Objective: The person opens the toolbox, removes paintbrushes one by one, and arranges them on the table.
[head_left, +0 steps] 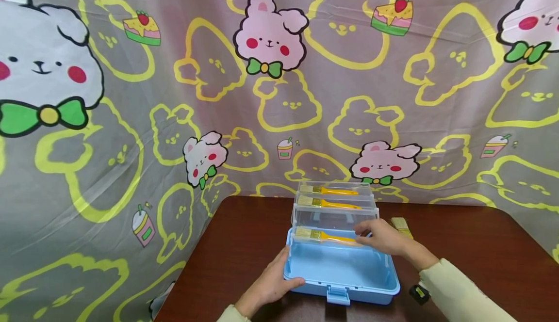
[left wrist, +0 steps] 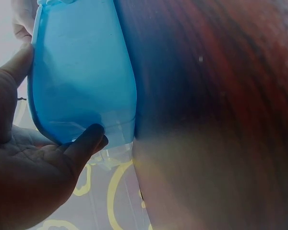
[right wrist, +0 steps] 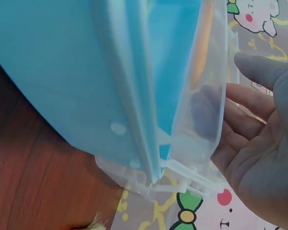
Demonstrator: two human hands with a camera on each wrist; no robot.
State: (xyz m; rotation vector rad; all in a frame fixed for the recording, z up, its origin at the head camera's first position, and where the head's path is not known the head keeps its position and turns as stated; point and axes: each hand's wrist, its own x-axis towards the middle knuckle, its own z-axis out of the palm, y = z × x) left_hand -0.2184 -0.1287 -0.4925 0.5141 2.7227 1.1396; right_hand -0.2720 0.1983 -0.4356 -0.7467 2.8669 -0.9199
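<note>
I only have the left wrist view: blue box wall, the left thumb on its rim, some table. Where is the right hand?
Observer: The right hand lies on the right end of the lowest tray above the open box, fingers fairly straight.
Operator: Anything in that tray?
Observer: One yellow-handled brush, bristles pointing left. The two upper trays behind it hold one each.
Operator: Anything outside the box?
Observer: A loose brush lies on the table, right of the box and behind the right hand.
</note>
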